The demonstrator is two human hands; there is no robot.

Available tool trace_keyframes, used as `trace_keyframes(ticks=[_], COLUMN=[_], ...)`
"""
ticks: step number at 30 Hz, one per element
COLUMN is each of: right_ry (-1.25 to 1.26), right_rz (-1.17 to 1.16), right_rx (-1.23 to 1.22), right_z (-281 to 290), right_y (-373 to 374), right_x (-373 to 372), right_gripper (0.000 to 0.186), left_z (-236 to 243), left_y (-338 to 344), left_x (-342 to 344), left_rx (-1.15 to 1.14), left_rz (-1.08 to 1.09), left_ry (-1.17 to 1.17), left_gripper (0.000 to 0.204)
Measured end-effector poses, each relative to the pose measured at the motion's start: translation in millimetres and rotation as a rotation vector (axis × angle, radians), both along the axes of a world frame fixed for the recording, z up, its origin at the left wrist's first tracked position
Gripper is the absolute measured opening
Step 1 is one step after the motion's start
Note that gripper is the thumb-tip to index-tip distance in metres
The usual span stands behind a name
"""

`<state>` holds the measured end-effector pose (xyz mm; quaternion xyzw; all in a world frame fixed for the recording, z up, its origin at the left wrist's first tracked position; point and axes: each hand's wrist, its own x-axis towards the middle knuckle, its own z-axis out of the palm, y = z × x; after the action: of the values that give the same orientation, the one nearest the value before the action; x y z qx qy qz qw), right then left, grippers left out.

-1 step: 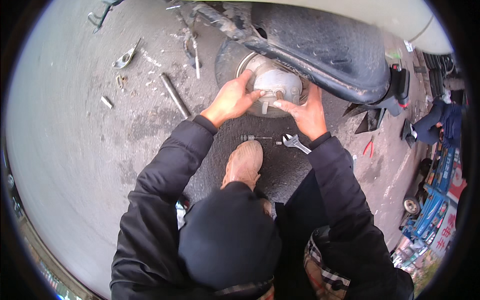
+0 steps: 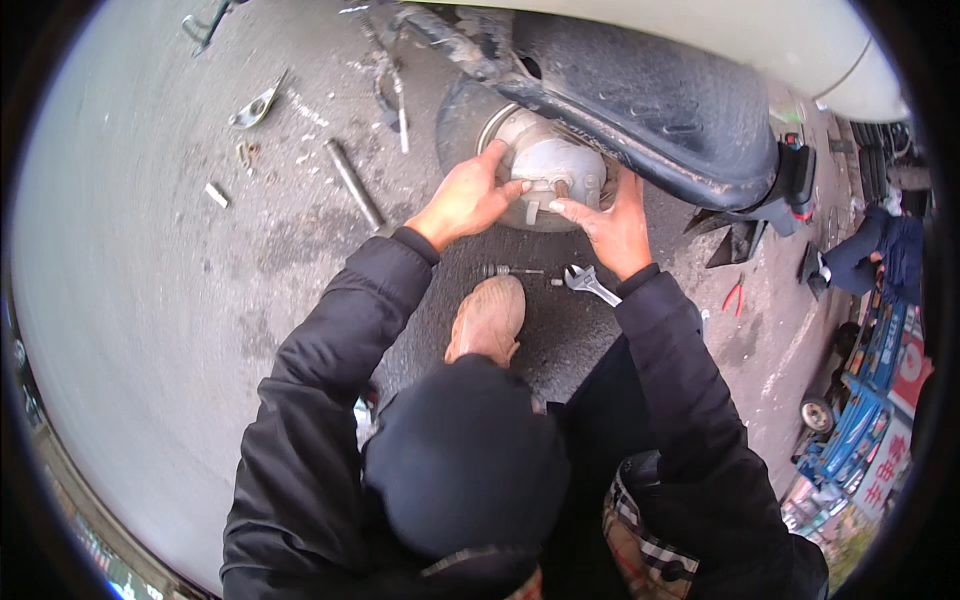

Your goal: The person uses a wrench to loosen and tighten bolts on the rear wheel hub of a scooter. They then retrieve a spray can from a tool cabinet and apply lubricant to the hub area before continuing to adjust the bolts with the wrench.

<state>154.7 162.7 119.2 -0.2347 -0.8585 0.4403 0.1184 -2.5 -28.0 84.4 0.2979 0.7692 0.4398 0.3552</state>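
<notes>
Both hands were on the wheel hub (image 2: pixel 545 165) under the black fender (image 2: pixel 650 110) of the scooter. Our left hand (image 2: pixel 462 200) lay over the hub's left side, fingers spread and pressed on it, thumb reaching to the small fitting at the centre. Our right hand (image 2: pixel 612 228) pinched that fitting between fingertips; nothing else was in either hand.

Our read: the fitting needed a straight push or turn along its axis, left hand steadying the hub so it wouldn't rock, light finger force only.

Room was tight above: the fender edge sat just over the right knuckles, and the tyre (image 2: pixel 460 120) crowded the left. Below was open asphalt (image 2: pixel 150 300). The wrench (image 2: pixel 588 284) lay just under the right wrist, a bolt (image 2: pixel 500 270) beside it, our shoe (image 2: pixel 488 320) right behind. A metal rod (image 2: pixel 354 184) and a bracket (image 2: pixel 255 105) lay well off to the left, red pliers (image 2: pixel 733 296) to the right.
</notes>
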Motion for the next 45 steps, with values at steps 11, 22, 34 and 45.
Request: trace_keyframes(ticks=[11, 22, 34, 45], right_ry=[-0.686, -0.829, -0.672, -0.726], right_rz=[0.191, 0.26, -0.377, -0.717], right_rx=[0.163, 0.014, 0.013, -0.149], right_z=[152, 443, 554, 485], right_y=[-41, 1, 86, 246], right_x=[106, 234, 353, 420], right_gripper=[0.038, 0.093, 0.047, 0.038], left_z=[151, 492, 651, 776], left_y=[-167, -305, -188, 132], left_x=[83, 244, 103, -7], left_rx=[-0.209, -0.086, 0.06, 0.412], left_rz=[0.472, 1.137, 0.889, 0.746], left_ry=[-0.204, -0.491, -0.152, 0.155], left_gripper=[0.062, 0.045, 0.041, 0.04])
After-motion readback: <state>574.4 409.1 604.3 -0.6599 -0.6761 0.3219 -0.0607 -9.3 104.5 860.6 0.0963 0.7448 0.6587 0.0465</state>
